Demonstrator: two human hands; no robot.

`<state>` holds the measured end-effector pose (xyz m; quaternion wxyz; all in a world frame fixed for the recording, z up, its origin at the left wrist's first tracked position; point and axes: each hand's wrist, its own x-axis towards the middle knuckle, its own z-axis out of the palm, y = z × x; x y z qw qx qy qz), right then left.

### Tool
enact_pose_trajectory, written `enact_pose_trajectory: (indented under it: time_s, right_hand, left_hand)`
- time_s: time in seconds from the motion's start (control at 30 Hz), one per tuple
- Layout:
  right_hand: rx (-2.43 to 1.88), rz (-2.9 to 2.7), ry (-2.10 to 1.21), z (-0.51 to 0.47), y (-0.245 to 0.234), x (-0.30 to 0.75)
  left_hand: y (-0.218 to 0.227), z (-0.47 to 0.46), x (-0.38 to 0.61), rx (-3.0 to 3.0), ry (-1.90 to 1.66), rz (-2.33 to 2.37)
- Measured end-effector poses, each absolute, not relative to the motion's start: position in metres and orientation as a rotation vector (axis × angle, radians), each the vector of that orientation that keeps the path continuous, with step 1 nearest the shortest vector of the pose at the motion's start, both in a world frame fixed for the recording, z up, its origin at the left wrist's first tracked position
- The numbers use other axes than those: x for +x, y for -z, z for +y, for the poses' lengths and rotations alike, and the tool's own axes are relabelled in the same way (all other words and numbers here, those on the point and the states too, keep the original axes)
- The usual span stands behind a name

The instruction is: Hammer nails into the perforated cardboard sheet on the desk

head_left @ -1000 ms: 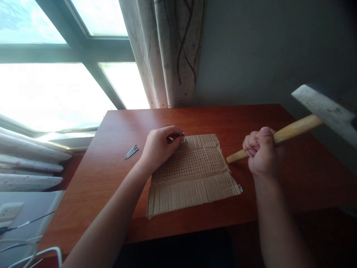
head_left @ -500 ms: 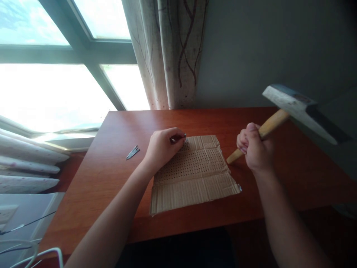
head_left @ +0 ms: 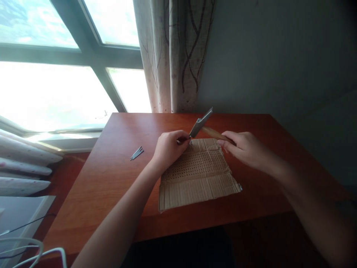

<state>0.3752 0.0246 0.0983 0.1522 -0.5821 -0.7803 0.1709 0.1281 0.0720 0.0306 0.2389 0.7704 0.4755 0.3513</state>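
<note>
My right hand [head_left: 241,147] grips the wooden handle of a hammer [head_left: 201,122], whose metal head is down by the fingertips of my left hand. Over the far left part of a piece of cardboard [head_left: 186,195], my left hand [head_left: 171,149] pinches a nail [head_left: 190,141], of which only a small bit shows. The hammer's face meets or nearly meets the nail top; I cannot tell which. Rows of small holes cover the middle of the cardboard. To the left, several loose nails [head_left: 137,153] lie in a small pile.
Everything lies on a reddish-brown wooden table [head_left: 106,178]. Behind it hang a patterned curtain [head_left: 158,74] and a dark grey wall [head_left: 251,67]. A bright window [head_left: 50,96] is at the left. White cables [head_left: 52,251] loop at the lower left.
My right hand has swung the hammer from raised at the right, down and left to the nail. My left hand keeps its pinch at the cardboard. The view has shifted slightly.
</note>
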Motion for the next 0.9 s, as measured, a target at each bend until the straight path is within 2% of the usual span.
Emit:
enact_pose_trajectory:
  time_s: [0.23, 0.9]
  right_hand:
    - [-1.743, -2.271, -0.263, 0.024, -0.127, 0.367]
    - [-1.742, -2.317, -0.173, 0.018, -0.121, 0.364]
  left_hand:
    - [-0.028, 0.073, 0.128, 2.101, -0.967, 1.301]
    - [-0.031, 0.072, 0.129, 2.105, -0.965, 1.31]
